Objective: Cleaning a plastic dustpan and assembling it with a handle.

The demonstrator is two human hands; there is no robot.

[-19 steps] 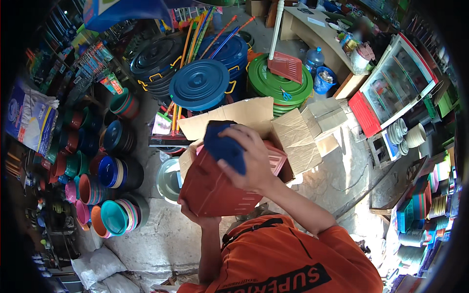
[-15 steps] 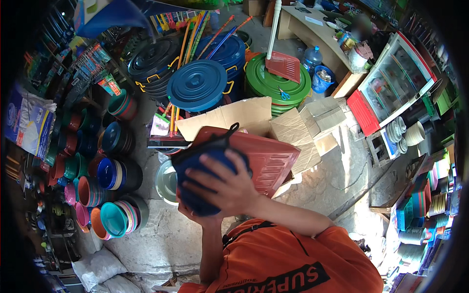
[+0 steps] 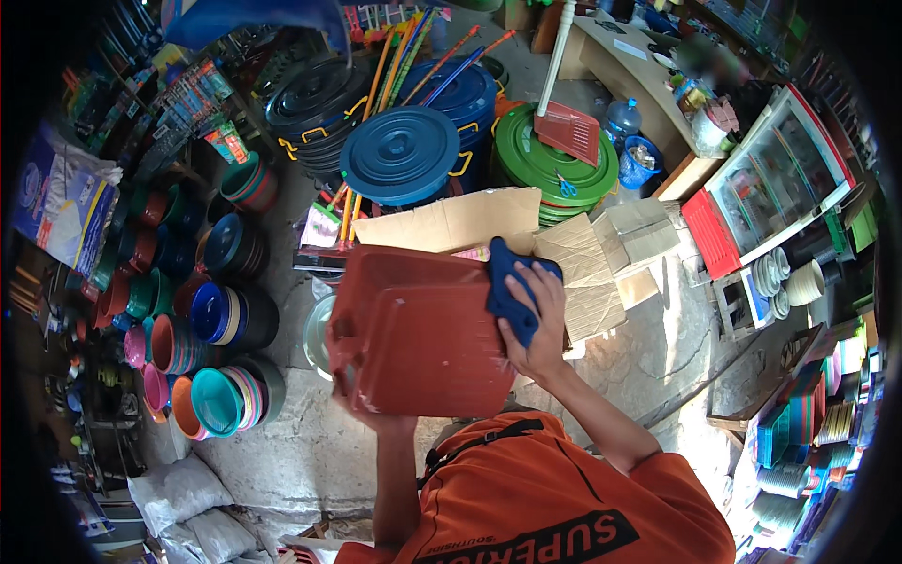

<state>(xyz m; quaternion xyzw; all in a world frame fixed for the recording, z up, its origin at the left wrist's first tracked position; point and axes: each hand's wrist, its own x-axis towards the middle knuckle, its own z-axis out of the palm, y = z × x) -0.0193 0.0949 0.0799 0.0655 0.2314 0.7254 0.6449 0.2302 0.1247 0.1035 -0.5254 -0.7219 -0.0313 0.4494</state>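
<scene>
A red-brown plastic dustpan is held up in front of my body, its broad flat face turned toward me. My left hand grips it at the lower left corner, with the fingers largely hidden behind the plastic. A dark blue cloth is bunched in my right hand, which presses it against the dustpan's right edge near the upper corner. Just beyond the dustpan stands an open cardboard box, its flaps spread out.
Behind the box are large lidded tubs, one blue and one green, with another dustpan and scissors on the green lid. Stacked basins line the left. A glass-fronted cabinet stands at right.
The dustpan has turned and swung left, so its flat face now shows. My right hand moved with the cloth from the dustpan's left side to its right edge.
</scene>
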